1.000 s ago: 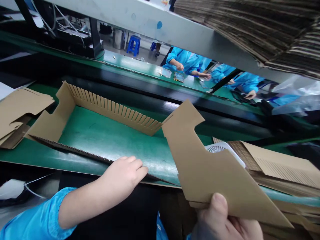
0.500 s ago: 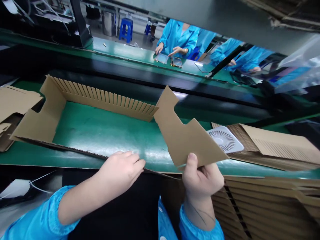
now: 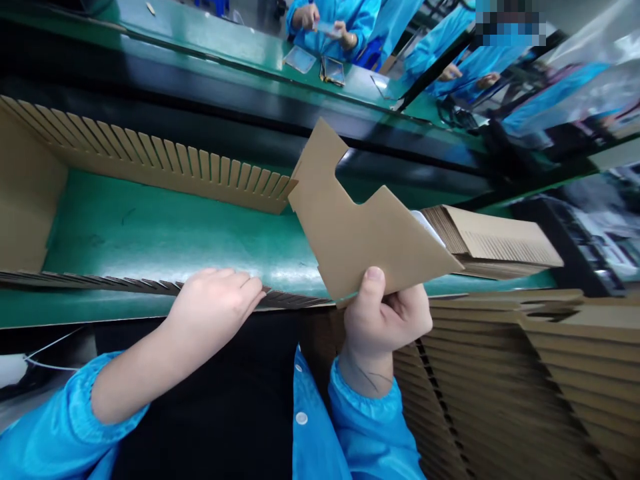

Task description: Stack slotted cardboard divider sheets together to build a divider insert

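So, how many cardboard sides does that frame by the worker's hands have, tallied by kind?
Long, slotted: 2 (far side; near side, at the left hand)
Ends: 2 (left panel; right panel, held in the right hand)
Total: 4

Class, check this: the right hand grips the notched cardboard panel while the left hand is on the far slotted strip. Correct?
Not quite: the left hand is on the near slotted strip, as the head view shows. The right hand does grip the notched cardboard panel.
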Demonstrator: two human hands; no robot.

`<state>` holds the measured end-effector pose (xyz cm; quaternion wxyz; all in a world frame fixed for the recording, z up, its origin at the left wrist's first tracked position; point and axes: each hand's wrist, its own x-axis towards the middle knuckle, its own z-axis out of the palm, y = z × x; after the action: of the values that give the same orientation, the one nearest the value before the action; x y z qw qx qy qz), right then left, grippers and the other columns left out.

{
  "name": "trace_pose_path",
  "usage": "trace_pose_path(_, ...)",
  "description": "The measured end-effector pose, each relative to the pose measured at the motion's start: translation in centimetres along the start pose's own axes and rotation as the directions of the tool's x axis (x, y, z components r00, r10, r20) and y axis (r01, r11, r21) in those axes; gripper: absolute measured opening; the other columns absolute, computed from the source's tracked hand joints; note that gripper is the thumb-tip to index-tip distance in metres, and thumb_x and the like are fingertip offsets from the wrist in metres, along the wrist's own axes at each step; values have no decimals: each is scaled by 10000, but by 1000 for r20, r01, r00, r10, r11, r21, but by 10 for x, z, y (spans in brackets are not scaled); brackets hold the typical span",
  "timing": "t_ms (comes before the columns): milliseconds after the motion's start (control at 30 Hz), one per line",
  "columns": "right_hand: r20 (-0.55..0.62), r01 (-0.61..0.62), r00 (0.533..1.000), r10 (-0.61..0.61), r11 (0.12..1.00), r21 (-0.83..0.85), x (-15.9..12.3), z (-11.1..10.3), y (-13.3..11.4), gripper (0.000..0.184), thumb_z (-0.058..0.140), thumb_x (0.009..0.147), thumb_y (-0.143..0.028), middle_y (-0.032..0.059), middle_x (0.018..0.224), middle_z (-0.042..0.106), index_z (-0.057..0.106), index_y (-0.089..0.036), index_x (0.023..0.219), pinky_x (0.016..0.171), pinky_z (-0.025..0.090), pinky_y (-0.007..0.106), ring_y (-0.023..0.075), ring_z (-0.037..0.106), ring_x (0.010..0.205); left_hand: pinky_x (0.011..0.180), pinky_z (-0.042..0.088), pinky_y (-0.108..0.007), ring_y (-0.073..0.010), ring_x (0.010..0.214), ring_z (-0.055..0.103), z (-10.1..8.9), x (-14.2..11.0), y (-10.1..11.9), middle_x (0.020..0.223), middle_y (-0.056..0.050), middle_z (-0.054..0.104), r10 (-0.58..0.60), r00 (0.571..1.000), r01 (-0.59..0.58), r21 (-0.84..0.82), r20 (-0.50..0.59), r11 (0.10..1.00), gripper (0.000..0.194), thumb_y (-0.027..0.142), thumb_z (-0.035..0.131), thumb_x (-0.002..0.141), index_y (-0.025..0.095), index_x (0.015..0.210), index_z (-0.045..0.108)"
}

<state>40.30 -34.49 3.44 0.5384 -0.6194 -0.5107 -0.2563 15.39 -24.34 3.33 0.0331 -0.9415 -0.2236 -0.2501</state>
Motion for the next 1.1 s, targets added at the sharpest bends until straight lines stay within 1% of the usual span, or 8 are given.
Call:
trace_pose_path(167, 42, -4, 999, 5, 999, -31, -14, 7, 5, 184, 744, 1063, -162, 15, 799, 665, 692, -140, 887, 696, 505, 228, 105, 648, 732, 638, 430, -421, -238, 635, 678, 1, -2, 2, 704, 0, 687, -7, 1000, 7, 16, -24, 1000, 323, 230, 713, 1115, 229, 796, 665)
trace_pose_path(333, 15, -15, 1000, 15, 999, -29, -44, 8, 16, 49, 768, 1032, -167, 72, 979, 771, 750, -130, 1060, 821, 638, 269, 160, 775, 877, 636, 426, -415, -224, 624, 656, 3, -3, 4, 691, 6, 665, -33, 998, 34, 22, -44, 999, 339, 212, 716, 1107, 238, 778, 636)
trace_pose_path(500, -29, -56, 998, 57, 997, 46, -63, 6, 23, 431, 796, 1009, -335, 174, 1266, 749, 720, -128, 1379, 1007, 683, 432, 282, 790, 1188, 633, 431, -406, -220, 635, 650, 3, -4, 5, 686, 13, 645, -32, 998, 33, 10, -59, 999, 335, 209, 713, 1105, 240, 780, 637)
trace_pose_path(633, 45, -116, 993, 111, 983, 143, -45, 3, 13, 635, 735, 1057, -398, 179, 1350, 698, 615, -167, 1636, 1138, 644, 528, 296, 749, 1274, 629, 456, -412, -215, 645, 650, 1, -7, 7, 696, 18, 639, -37, 998, 37, 4, -44, 999, 308, 197, 724, 1087, 237, 790, 653)
trace_pose_path(767, 230, -54, 973, 22, 990, 132, -23, -5, 1, 902, 647, 1105, -267, 206, 1620, 627, 229, -281, 1904, 1205, 626, 621, 338, 687, 1493, 630, 469, -403, -202, 645, 643, -1, -10, 9, 698, 24, 637, -38, 998, 37, -23, -41, 999, 291, 187, 742, 1077, 233, 802, 660)
trace_pose_path(833, 279, -18, 960, -20, 991, 133, -23, -11, -3, 908, 660, 1095, -205, 197, 1672, 612, 262, -301, 1905, 1187, 656, 567, 329, 697, 1496, 624, 463, -403, -199, 642, 639, -1, -11, 10, 698, 26, 633, -48, 998, 47, -28, -43, 998, 289, 183, 742, 1079, 235, 808, 656)
trace_pose_path(967, 301, -92, 952, 61, 992, 90, -33, -20, -6, 664, 746, 1044, -134, 132, 1559, 714, 654, -248, 1692, 1162, 668, 358, 230, 767, 1353, 618, 450, -402, -194, 627, 620, 1, -14, 13, 690, 30, 614, -64, 996, 62, -32, -54, 998, 305, 166, 732, 1078, 242, 802, 627)
trace_pose_path(1100, 317, -104, 946, 68, 990, 98, -35, -23, -10, 648, 742, 1059, -141, 109, 1547, 730, 656, -254, 1692, 1153, 660, 298, 196, 765, 1357, 631, 454, -386, -186, 639, 619, 4, -17, 15, 705, 33, 625, -74, 995, 72, -32, -63, 997, 299, 150, 719, 1076, 242, 811, 616)
